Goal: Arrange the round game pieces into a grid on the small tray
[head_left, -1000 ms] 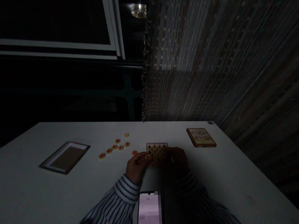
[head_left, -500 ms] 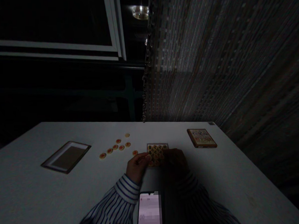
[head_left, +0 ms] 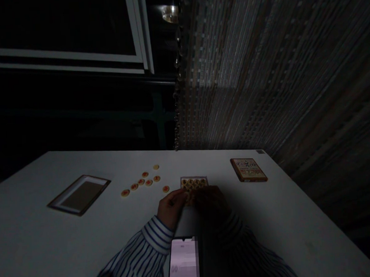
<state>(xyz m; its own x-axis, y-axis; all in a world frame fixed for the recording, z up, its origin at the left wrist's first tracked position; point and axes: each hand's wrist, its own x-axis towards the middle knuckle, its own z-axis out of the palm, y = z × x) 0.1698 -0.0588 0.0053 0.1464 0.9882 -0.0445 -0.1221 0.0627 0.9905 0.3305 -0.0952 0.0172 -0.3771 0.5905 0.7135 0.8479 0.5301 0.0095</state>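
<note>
A small box [head_left: 193, 178] on the white table holds rows of round wooden pieces [head_left: 191, 183] with dark characters. At its left side is my left hand [head_left: 171, 207], fingers closed, with a round piece seemingly pinched between thumb and forefinger. My right hand [head_left: 213, 201] reaches over the box's right and lower part in deep shadow; its fingertips are hard to make out, and they hide several pieces. Left of the box, several round pieces with red characters [head_left: 141, 182] lie loose on the table, one of them [head_left: 165, 189] close to my left hand.
An open tray-like lid [head_left: 79, 195] lies on the table [head_left: 115, 233] at the left. A flat printed box [head_left: 249, 170] sits at the right. A lit phone [head_left: 183, 262] is between my forearms. Behind the table hangs a string curtain [head_left: 231, 70].
My right hand has moved left over the box and now covers more of the pieces. My left hand stays at the box's left side. The view has shifted slightly.
</note>
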